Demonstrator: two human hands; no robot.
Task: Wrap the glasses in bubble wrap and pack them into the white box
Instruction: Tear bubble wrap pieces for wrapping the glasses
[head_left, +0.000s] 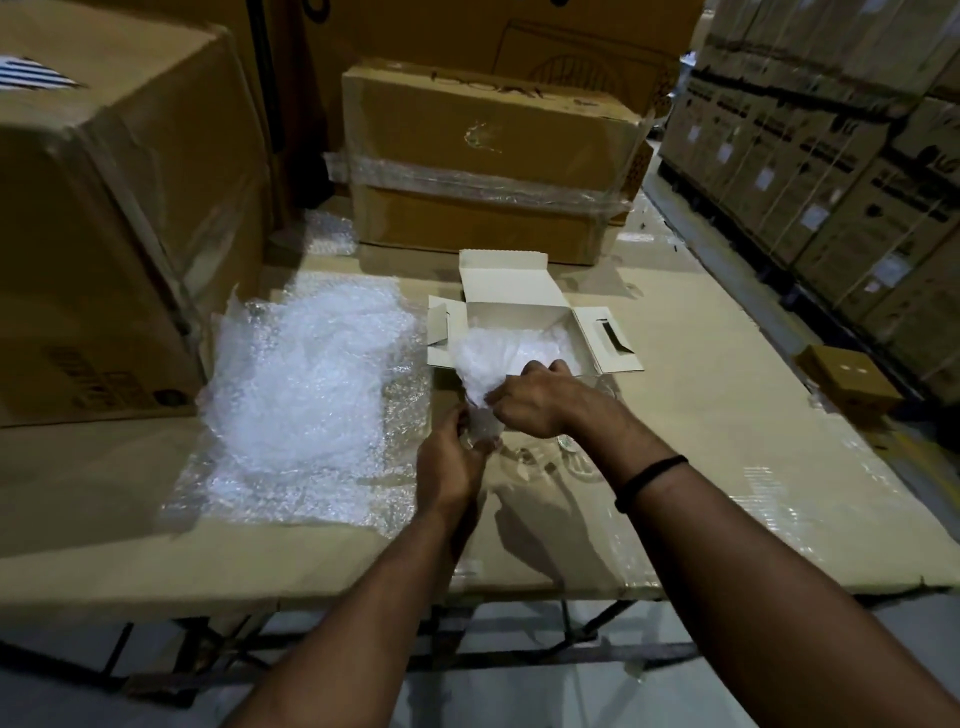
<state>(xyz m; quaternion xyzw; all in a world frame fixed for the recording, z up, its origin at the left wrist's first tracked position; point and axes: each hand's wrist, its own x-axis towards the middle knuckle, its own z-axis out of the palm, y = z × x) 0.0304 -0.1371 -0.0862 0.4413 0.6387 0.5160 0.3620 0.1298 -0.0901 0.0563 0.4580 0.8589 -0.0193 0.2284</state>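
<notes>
Gripping the narrow lower end of a bubble-wrapped bundle (475, 374), the left hand (448, 460) had its fingers curled round it just above the desk (727, 415). The right hand (535, 400), with a black band (649, 475) on its wrist, pinched the wrap higher up, fingers bent over the loose upper folds. The bundle was held between both hands at the near edge of the white box (514, 291), its top spreading over the box's front wall. What the wrap held was hard to make out; something clear showed at its bottom end.

The white box stood open on the desk, lid flap upright at the back and side flaps spread left and right. Inside it lay more bubble wrap (543, 340), whitish and crumpled; whether that covered anything could not be told.

Just right of the left hand, a faint clear glass object (567, 446) sat on the desk. To the left lay a loose pile of bubble wrap (311, 374), spread wide over the cardboard-covered surface. Behind the white box stood a taped brown carton (488, 156), closed; a large brown carton (104, 208) stood at the far left, and a small brown box (847, 379) sat closed at the desk's right edge.
</notes>
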